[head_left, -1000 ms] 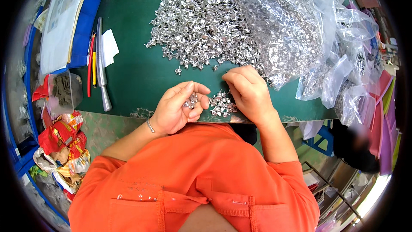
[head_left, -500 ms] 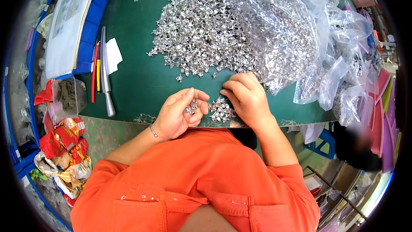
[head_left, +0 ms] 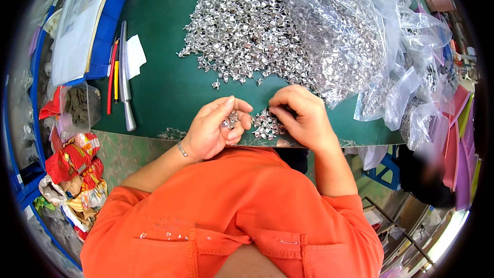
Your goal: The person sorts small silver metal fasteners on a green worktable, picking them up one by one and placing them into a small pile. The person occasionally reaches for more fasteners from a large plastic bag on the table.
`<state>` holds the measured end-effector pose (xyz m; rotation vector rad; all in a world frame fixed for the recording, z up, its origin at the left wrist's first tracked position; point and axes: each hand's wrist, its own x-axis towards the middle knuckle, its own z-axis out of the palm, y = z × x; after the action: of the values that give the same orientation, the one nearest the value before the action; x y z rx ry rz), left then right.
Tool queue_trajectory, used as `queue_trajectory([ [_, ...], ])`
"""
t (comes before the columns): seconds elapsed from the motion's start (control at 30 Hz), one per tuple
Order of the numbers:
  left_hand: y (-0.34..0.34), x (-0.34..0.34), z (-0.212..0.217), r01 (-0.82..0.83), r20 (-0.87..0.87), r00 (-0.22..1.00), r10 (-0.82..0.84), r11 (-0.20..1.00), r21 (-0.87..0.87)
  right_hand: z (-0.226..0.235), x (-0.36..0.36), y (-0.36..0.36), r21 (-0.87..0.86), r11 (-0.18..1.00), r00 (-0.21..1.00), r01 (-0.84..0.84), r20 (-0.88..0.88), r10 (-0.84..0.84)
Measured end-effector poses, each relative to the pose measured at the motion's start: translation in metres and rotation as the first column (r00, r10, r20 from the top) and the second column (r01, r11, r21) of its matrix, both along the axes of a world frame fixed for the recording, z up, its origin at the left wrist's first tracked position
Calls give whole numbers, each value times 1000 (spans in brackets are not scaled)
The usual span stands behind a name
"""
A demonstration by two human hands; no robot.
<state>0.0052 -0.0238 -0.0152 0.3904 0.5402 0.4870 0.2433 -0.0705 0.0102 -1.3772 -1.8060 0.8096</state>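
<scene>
Small shiny silver metal pieces with pointed corners lie in a large heap (head_left: 242, 31) on the green table. A smaller pile of the same metal pieces (head_left: 266, 125) sits near the table's front edge, between my hands. My left hand (head_left: 212, 127) is cupped, palm up, its fingers curled around several metal pieces (head_left: 231, 119). Over the right side of the small pile, my right hand (head_left: 304, 119) is closed, with thumb and fingertips drawn together at the pieces. Whatever it pinches is hidden by the fingers.
A clear plastic bag (head_left: 342, 36) of metal pieces covers the heap's right side. At the left lie a tapered metal rod (head_left: 126, 82), a red pencil (head_left: 111, 77), a yellow one (head_left: 117, 80) and white paper (head_left: 135, 56). A clear tub (head_left: 91, 105) stands by the table's left edge.
My right hand has shifted slightly to the right, its fingers more curled at the small pile. The left hand stays cupped around its metal pieces. The whole view has tilted a little.
</scene>
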Motion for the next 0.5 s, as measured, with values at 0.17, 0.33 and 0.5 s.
queue_trajectory([
  [0.17, 1, 2, 3, 13, -26, 1000, -13, 1000, 7, 2, -9, 16, 242, 970, 978, 0, 202, -50],
  [0.33, 1, 0, 0, 7, 0, 1000, -7, 1000, 17, -11, -15, 31, 285, 956, 949, -70, 313, -24],
  [0.5, 0, 1, -2, 7, 5, 1000, -7, 1000, 13, 0, 0, 19, 216, 976, 985, 36, 156, -71],
])
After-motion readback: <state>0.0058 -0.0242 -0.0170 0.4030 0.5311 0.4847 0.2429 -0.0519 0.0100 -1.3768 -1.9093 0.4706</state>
